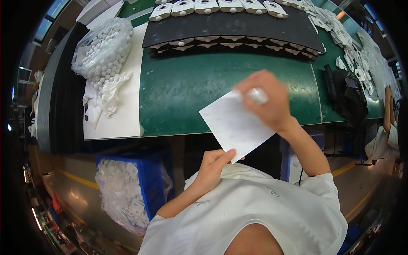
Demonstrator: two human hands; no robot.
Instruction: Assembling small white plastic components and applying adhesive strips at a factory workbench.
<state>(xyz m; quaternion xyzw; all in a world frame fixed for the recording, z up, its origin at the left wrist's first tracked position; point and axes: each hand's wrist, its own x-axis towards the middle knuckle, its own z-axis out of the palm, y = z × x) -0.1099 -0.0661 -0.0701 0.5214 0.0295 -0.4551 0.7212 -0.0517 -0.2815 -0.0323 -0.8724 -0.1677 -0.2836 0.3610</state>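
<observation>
My left hand (pixel 213 166) pinches the near corner of a square white sheet (pixel 238 125) between thumb and fingers, just off the green table's front edge. The sheet lies tilted, its far part over the table. At its far right side is my right hand (pixel 268 101), blurred by motion and closed around a small white rounded thing (pixel 258 96). Whether that thing is a wad of cloth or something solid, I cannot tell. The fingers hide part of the sheet's far corner.
Black foam boards (pixel 233 29) are stacked at the back, with white moulded parts (pixel 207 6) on top. A clear bag of white balls (pixel 104 49) and a crumpled white cloth (pixel 112 93) lie left. Below stands a blue crate (pixel 144 187). A black bag (pixel 349 93) sits right.
</observation>
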